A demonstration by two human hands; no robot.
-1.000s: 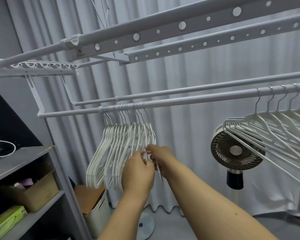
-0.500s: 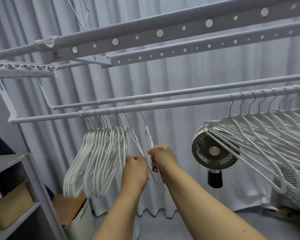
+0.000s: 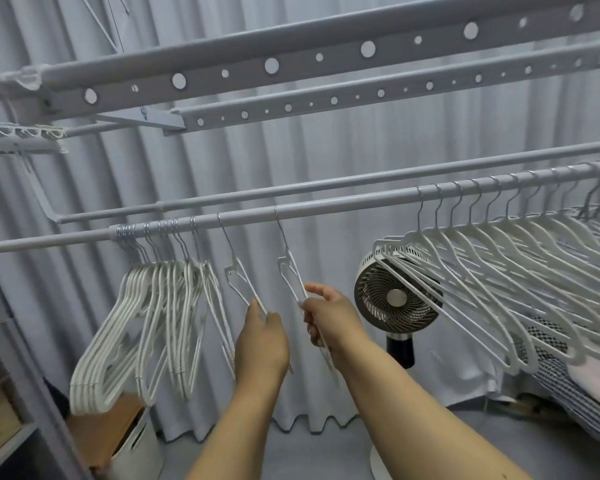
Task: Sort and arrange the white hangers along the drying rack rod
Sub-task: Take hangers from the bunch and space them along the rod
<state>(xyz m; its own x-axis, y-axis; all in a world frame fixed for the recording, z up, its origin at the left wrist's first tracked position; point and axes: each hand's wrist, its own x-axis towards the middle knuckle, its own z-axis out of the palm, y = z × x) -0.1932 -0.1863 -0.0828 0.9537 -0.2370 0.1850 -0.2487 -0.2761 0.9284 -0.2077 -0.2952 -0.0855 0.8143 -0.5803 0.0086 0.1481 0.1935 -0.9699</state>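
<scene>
Hands both hold hangers: your left hand [image 3: 262, 342] pinches one hanger [image 3: 238, 280], your right hand [image 3: 331, 322] grips the next hanger [image 3: 289, 271]. Both hang on the rod [image 3: 326, 206], between two hanger groups.

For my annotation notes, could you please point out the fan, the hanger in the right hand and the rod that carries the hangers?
fan [image 3: 395, 299]: head view, centre hub of its grille.
hanger in the right hand [image 3: 293, 271]: head view, white shoulder below its hook.
rod [image 3: 343, 208]: head view, bare stretch between hangers.
</scene>
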